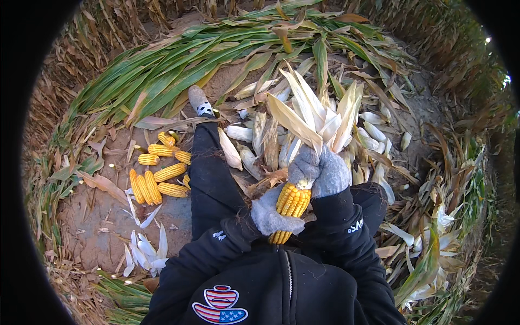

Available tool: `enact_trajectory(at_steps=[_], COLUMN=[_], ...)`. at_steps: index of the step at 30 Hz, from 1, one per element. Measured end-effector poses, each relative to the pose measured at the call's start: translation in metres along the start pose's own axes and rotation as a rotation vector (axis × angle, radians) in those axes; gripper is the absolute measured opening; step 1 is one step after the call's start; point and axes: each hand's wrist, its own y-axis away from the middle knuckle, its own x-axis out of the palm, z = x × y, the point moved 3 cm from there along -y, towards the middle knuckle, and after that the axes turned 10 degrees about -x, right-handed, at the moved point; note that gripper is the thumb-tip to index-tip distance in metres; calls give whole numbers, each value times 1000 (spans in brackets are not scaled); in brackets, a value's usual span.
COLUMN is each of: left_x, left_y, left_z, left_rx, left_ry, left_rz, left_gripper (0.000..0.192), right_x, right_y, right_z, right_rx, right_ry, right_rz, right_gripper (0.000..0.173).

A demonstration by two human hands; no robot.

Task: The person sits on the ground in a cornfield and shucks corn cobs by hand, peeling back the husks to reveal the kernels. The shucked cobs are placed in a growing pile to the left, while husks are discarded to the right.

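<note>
My left hand (271, 213), in a grey glove, is wrapped around a yellow ear of corn (293, 200). Gloved the same way, my right hand (325, 170) grips the pale husk leaves (317, 118) at the base of that ear. The husk is peeled back and fans out beyond my right hand, while the kernels lie bare toward my body. Part of the ear is hidden under my left fingers. Just past my hands lies a heap of unhusked corn ears (260, 132) on the ground.
Several bare yellow ears (151, 187) lie left of my outstretched leg (209, 170). Stripped husks (146, 252) sit at lower left, with more husks (426, 252) at right. Green cornstalk leaves (195, 57) curve around the far side. Standing dry stalks (53, 97) border the ground.
</note>
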Motion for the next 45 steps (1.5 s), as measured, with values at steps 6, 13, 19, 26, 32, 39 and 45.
enact_trajectory(at_steps=[6, 13, 19, 26, 32, 39, 45], left_x=[0, 4, -7, -1, -30, 13, -1], left_y=[-9, -15, -16, -37, -42, -26, 39], left_z=[23, -16, -5, 33, -10, -3, -14], left_rx=[193, 116, 271, 293, 300, 209, 195], left_ry=[-248, -533, -474, 330, -1012, -868, -401], left_rz=[-392, -482, -388, -66, -298, -49, -192], left_gripper=[89, 79, 61, 76, 59, 59, 67], right_x=[-7, -18, -8, -17, -62, -81, -152], right_y=[-7, -3, -1, 6, 30, 65, 195], right_z=[-4, 14, 6, 14, 10, 40, 302], right_rx=[-199, -304, -325, -391, -308, -233, -1155], right_ry=[-151, 94, -152, -165, -180, -81, 635], right_rz=[-42, -177, -116, -25, -338, -403, -864], right_gripper=[20, 25, 18, 15, 23, 19, 37])
